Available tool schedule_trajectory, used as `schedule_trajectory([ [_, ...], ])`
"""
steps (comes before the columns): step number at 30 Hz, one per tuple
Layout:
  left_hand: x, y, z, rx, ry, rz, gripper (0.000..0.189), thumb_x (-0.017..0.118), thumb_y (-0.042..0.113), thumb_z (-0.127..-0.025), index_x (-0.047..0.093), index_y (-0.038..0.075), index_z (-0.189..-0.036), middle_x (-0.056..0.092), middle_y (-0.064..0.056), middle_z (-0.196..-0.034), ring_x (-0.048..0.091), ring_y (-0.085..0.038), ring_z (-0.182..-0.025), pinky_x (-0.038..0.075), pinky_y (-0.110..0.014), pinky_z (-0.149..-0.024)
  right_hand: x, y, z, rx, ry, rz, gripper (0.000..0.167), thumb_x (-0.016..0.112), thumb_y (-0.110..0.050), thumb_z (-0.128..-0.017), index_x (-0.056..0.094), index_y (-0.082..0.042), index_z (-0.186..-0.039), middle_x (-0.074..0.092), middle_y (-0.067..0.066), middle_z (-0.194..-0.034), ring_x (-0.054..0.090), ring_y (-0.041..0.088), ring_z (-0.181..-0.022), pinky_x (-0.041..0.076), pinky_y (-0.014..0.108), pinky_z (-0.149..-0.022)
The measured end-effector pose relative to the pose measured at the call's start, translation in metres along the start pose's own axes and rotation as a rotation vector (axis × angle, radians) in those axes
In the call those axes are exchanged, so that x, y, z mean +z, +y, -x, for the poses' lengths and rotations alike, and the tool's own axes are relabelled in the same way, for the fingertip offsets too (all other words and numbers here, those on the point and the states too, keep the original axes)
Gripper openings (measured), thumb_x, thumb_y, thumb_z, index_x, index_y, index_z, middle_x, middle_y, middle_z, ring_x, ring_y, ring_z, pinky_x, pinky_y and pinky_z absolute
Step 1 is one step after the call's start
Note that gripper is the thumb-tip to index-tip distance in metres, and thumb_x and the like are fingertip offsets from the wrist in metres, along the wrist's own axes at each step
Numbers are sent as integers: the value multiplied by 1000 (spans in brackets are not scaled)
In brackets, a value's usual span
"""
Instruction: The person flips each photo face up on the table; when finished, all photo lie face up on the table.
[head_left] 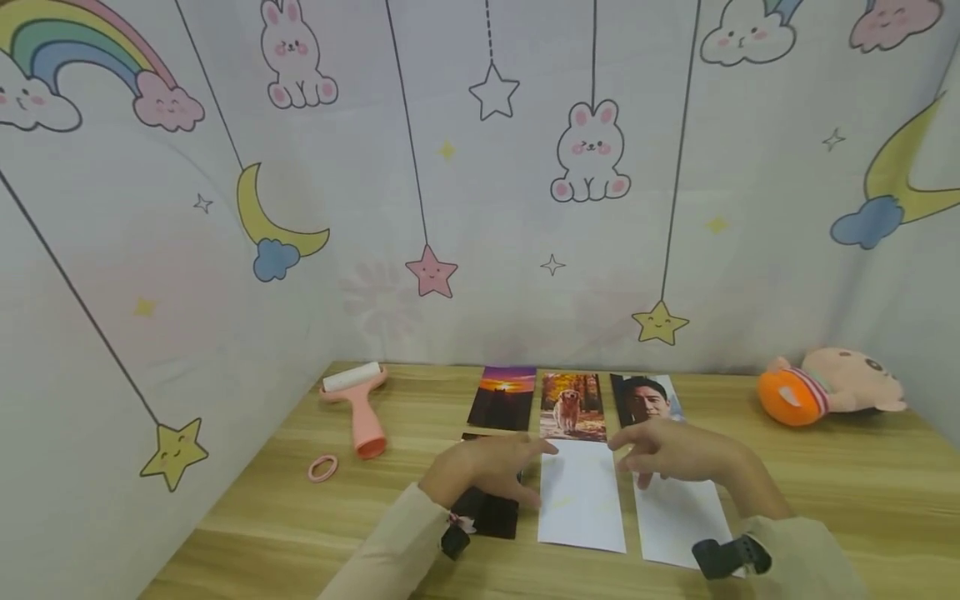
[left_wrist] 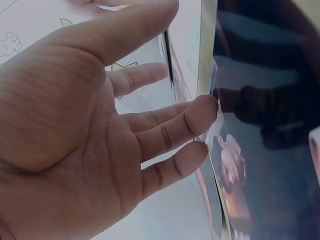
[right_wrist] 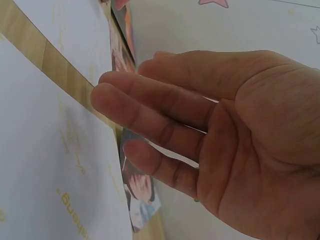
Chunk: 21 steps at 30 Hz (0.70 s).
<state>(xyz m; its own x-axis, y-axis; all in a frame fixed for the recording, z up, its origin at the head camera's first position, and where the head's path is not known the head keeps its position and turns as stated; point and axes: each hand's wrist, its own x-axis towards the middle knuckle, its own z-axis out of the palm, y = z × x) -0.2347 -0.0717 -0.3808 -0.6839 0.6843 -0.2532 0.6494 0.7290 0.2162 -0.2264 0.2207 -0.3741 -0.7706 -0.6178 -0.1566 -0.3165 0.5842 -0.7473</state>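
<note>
My left hand (head_left: 491, 467), fingers loosely extended, is over a dark photo print (head_left: 495, 521) and beside the middle white sheet (head_left: 581, 500). It holds nothing in the left wrist view. My right hand (head_left: 667, 450) is above the top of the right white sheet (head_left: 686, 521); its palm (right_wrist: 260, 140) shows nothing held. Behind these sheets lie three photo prints: a sunset (head_left: 502, 398), a dog among autumn trees (head_left: 572, 408) and a portrait of a person (head_left: 647, 398), partly covered by my right hand. Faint yellow lettering marks the white sheets in the right wrist view.
A pink-handled roller (head_left: 365, 417) with a white drum lies at the back left, a pink ring (head_left: 323, 468) in front of it. A plush doll (head_left: 832, 387) lies at the back right. Behind the wooden table (head_left: 270, 533) hangs a patterned curtain (head_left: 487, 208).
</note>
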Motion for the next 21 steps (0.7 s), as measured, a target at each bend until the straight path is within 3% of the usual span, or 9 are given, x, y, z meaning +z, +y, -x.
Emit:
schedule_trajectory([
  [7,3,5,-2,-31,-6,-20,78,73,48,-89,36,22,-153,44,-7,-150,48,-20,-133,44,-37,-104,4,1,-1,42,-45,-10,33,64,-12,-97,62,3,-126,73,6,-91,67,22,-78,50,37,-67],
  [12,2,11,0,-40,-8,-38,85,76,53,-84,35,24,-153,45,-5,-150,48,-19,-133,42,-36,-105,7,-1,-4,36,-82,-7,30,63,-9,-97,64,4,-124,72,6,-94,68,24,-77,51,38,-66],
  [21,3,19,1,-26,-33,-54,103,80,62,-75,29,23,-156,55,-6,-134,56,-14,-115,47,-33,-97,11,-4,-6,34,-97,-7,29,62,-5,-95,65,5,-122,71,6,-95,66,24,-77,50,39,-66],
])
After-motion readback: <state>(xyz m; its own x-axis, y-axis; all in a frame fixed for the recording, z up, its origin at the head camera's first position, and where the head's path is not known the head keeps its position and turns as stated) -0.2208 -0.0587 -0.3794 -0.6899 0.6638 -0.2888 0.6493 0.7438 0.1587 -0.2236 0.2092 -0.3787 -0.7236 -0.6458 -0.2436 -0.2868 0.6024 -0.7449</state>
